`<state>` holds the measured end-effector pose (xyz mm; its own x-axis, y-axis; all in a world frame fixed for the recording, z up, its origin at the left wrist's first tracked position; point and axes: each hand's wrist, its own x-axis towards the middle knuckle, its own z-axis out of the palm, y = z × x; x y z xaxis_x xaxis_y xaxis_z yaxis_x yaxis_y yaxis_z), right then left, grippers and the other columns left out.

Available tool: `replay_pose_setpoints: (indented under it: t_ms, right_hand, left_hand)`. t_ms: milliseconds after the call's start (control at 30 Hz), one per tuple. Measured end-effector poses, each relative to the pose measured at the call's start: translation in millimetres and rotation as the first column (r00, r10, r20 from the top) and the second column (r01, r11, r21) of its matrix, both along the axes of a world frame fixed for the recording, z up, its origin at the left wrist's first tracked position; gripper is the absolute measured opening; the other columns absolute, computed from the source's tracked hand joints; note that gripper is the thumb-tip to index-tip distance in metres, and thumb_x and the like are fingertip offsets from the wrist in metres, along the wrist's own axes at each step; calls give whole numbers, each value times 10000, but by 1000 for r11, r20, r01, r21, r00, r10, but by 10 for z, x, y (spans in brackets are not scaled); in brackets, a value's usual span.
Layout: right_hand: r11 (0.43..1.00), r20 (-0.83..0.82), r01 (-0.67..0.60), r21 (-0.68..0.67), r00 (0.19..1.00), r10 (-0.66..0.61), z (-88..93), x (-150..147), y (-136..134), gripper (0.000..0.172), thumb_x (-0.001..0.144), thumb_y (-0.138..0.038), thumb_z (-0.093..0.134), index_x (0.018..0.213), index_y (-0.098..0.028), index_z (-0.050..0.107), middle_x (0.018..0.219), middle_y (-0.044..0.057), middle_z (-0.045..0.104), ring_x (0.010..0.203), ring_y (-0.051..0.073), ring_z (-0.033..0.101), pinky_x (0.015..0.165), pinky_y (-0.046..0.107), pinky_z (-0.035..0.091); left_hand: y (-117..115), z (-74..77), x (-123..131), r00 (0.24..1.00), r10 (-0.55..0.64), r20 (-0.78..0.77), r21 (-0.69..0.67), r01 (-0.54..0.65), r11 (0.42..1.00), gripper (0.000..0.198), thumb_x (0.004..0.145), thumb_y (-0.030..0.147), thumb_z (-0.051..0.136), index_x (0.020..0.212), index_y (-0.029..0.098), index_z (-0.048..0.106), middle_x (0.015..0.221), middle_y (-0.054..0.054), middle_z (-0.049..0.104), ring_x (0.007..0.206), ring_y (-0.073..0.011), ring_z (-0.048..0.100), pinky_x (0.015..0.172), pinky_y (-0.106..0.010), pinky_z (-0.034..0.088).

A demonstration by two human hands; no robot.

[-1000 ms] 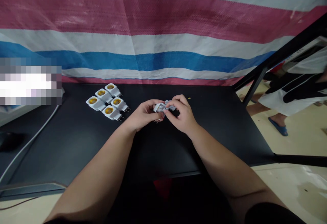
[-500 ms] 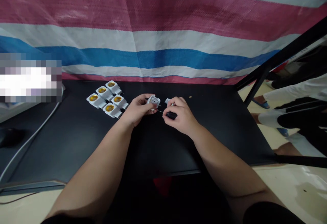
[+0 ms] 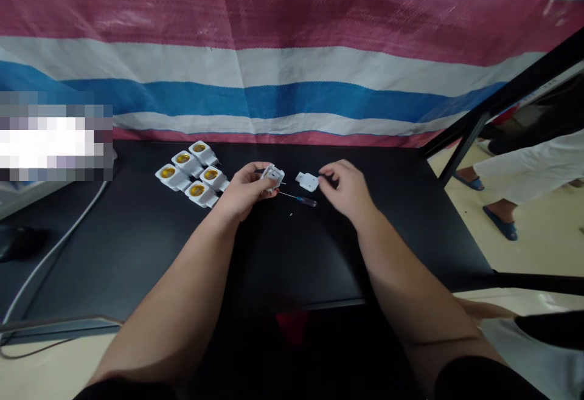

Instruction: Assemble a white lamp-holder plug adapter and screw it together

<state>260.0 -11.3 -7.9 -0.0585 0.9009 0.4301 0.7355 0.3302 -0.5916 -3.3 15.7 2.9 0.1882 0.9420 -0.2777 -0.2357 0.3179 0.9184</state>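
My left hand (image 3: 246, 190) is closed around a white plastic lamp holder housing (image 3: 273, 175), its hollow inner side showing. Just right of it, a small screwdriver (image 3: 306, 201) lies on the black table, shaft toward my left hand. Beyond the screwdriver rests a flat white cover (image 3: 308, 182) with small slots. My right hand (image 3: 347, 187) hovers at the cover's right edge, fingers bent and apart; whether a fingertip touches it I cannot tell. A tiny pale piece (image 3: 291, 214), perhaps a screw, lies nearer me.
Several white lamp holders (image 3: 197, 191) with gold-coloured sockets stand grouped left of my left hand. A white cable (image 3: 59, 245) and a black mouse (image 3: 18, 242) are at far left. Striped sheeting (image 3: 274, 102) hangs behind; a black frame (image 3: 469, 138) and another person's legs are at right.
My right hand has let go of the screwdriver, which now lies on the table, and moved right. The white cover is uncovered. The small brass-coloured piece is no longer visible near my right hand.
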Motion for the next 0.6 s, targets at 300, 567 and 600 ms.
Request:
replay_pose_setpoints:
  t_ms: [300, 567, 600]
  right_hand:
    - [939, 73, 308, -150, 951, -301, -285, 563, 374, 157, 837, -206, 722, 930, -163, 841, 974, 133, 789, 762, 226, 704, 894, 473, 638]
    - [972, 85, 204, -115, 977, -195, -169, 391, 267, 105, 865, -148, 628, 839, -195, 717, 906, 103, 723, 745, 223, 654, 837, 441, 584]
    - [982, 32, 158, -104, 987, -155, -136, 327, 224, 89, 903, -181, 623, 893, -203, 709, 861, 78, 711, 709, 210, 635, 796, 423, 574]
  left_hand:
    - [8, 20, -6, 998, 51, -43, -33, -53, 998, 442, 691, 89, 813, 1057, 225, 605, 771, 19, 713, 556, -97, 632, 471, -172, 386]
    - [-7, 56, 12, 998, 55, 8, -83, -54, 995, 368, 695, 92, 830, 1005, 201, 665, 827, 7, 721, 571, -74, 609, 489, -165, 411]
    - [-8, 59, 13, 999, 51, 17, -88, -49, 995, 367, 694, 95, 835, 1011, 198, 680, 833, 5, 723, 572, -72, 605, 493, -166, 417]
